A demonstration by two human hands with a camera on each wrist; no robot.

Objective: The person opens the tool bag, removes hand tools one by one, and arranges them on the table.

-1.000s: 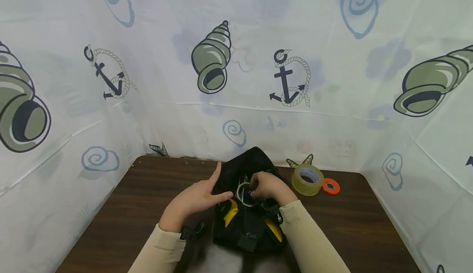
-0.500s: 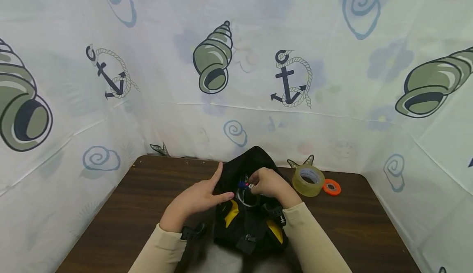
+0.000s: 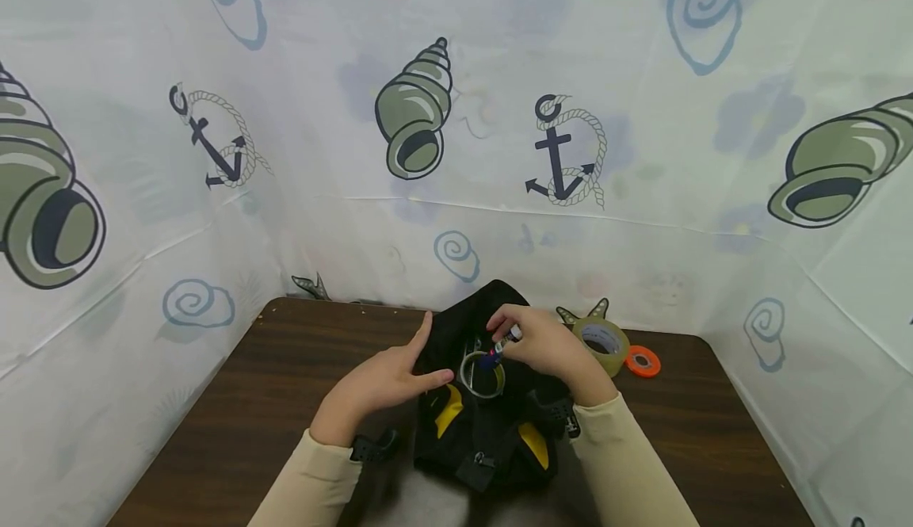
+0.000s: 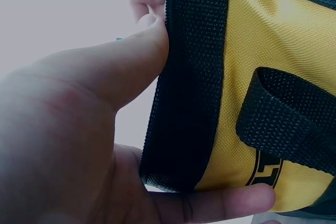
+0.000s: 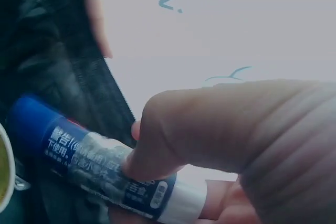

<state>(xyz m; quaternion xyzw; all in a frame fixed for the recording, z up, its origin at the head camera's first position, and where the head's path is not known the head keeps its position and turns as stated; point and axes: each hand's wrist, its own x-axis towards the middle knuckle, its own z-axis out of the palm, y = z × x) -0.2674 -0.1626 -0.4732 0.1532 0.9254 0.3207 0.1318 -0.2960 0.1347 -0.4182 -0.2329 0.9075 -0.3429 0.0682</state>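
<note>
A black and yellow tool bag (image 3: 499, 440) stands unzipped in front of me. My left hand (image 3: 385, 380) grips the bag's left rim; in the left wrist view its thumb lies over the zipper edge and its fingers along the yellow side. My right hand (image 3: 545, 345) pinches a blue glue stick (image 5: 105, 161) with a white base and printed lettering, above the bag's opening. A roll of tape (image 3: 502, 384) sits at the opening, just below the glue stick. Slim metallic items (image 3: 468, 346) show behind it, too small to identify.
A wide roll of clear yellowish tape (image 3: 609, 360), partly behind my right hand, and a small orange tape roll (image 3: 643, 361) lie at the back right of the brown table (image 3: 685, 432). A patterned white curtain (image 3: 314, 115) encloses the back and sides.
The right hand has lifted the glue stick up from the bag's opening and moved right. The left hand has stayed on the bag.
</note>
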